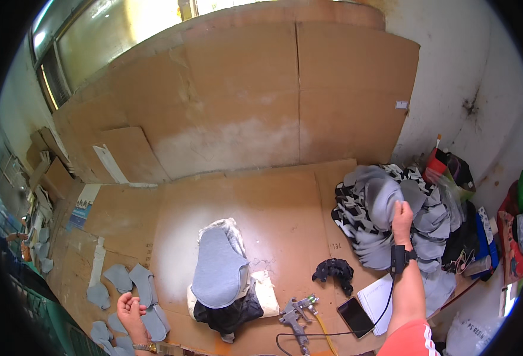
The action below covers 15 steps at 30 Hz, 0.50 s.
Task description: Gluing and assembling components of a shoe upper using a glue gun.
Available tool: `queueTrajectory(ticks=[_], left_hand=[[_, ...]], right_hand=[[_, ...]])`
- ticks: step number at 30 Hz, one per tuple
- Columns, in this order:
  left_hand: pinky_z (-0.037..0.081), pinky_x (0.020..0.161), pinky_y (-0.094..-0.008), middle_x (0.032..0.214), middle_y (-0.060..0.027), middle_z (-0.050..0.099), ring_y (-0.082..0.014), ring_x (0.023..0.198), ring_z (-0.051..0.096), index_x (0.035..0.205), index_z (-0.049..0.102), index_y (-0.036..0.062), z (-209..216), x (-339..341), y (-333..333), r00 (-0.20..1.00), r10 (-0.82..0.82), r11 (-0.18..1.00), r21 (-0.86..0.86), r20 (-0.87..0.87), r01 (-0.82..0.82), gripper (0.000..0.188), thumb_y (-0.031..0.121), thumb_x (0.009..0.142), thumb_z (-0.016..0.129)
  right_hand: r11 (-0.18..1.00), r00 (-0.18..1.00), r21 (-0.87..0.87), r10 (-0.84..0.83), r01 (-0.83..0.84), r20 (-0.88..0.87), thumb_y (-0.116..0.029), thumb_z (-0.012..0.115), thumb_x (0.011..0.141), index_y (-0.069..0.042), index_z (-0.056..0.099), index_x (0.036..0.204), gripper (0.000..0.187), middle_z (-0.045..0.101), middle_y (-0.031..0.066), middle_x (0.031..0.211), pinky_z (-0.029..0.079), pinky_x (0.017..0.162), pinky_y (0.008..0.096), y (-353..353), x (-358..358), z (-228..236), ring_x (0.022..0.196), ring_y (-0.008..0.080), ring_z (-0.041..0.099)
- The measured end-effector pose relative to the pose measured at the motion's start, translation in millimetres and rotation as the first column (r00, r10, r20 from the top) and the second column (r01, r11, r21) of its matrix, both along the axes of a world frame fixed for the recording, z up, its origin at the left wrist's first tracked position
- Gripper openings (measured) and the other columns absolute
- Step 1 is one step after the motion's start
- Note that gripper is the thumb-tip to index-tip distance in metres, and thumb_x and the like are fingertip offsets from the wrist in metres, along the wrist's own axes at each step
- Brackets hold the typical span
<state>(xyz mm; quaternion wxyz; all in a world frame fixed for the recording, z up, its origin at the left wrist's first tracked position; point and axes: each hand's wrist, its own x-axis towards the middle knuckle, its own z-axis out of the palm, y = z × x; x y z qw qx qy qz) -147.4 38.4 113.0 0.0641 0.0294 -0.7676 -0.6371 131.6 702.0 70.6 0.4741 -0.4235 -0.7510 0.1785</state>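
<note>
At the large pile on the right, my right hand (401, 221) pinches the edge of a grey fabric piece (382, 203), which is blurred by motion. Below it lie more grey pieces (430, 237) and black-and-white ones. My left hand (132, 314) hovers at the lower left with loosely curled fingers and nothing visible in it. Cut grey pieces (144, 283) lie around that hand on the cardboard. In the middle, a grey shaped fabric piece (217, 270) rests flat on a padded stack of white and black cloth (266, 295).
A spray gun (297, 317) with a yellow hose lies at the front, beside a phone (355, 317) and a notebook (376, 299). Black crumpled cloth (334, 273) sits behind them. Tall cardboard sheets (232, 95) line the back. Bags and a blue box (488, 243) crowd the right.
</note>
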Motion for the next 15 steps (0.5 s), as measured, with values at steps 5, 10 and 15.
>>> queueTrajectory(ticks=[5,10,15], left_hand=[[0.047,0.052,-0.0179,0.086,-0.0051,0.06,-0.0089,0.061,0.058,0.107,0.054,0.0026,13,16,30,0.994,-0.086,0.991,0.111,0.061,0.079,0.023,0.005,0.085,0.058],[0.053,0.077,-0.0284,0.101,-0.0143,0.066,-0.0179,0.086,0.065,0.115,0.055,-0.0009,4,69,109,0.609,-0.731,0.682,0.337,0.307,0.649,0.027,0.008,0.09,0.057],[0.045,0.094,-0.0319,0.121,-0.0101,0.058,-0.018,0.112,0.055,0.131,0.044,-0.0006,14,87,158,-0.041,-0.967,0.112,0.568,0.25,0.815,0.039,0.017,0.096,0.051]], right_hand=[[0.79,0.402,-0.19,0.078,-0.584,-0.912,-0.026,0.054,0.095,-0.005,0.061,0.096,0.021,0.062,-0.0004,0.089,0.046,0.072,0.0233,-56,-34,84,0.078,0.0093,0.056],[0.472,0.277,-0.204,0.09,-0.858,-0.957,-0.015,0.055,0.091,-0.004,0.057,0.113,0.024,0.064,0.0053,0.106,0.048,0.09,0.0361,-189,-78,134,0.099,0.0185,0.061],[0.063,0.212,-0.211,0.006,-0.975,-0.977,-0.014,0.054,0.088,-0.003,0.053,0.119,0.033,0.06,0.0088,0.116,0.043,0.098,0.0413,-308,-127,142,0.11,0.0232,0.057]])
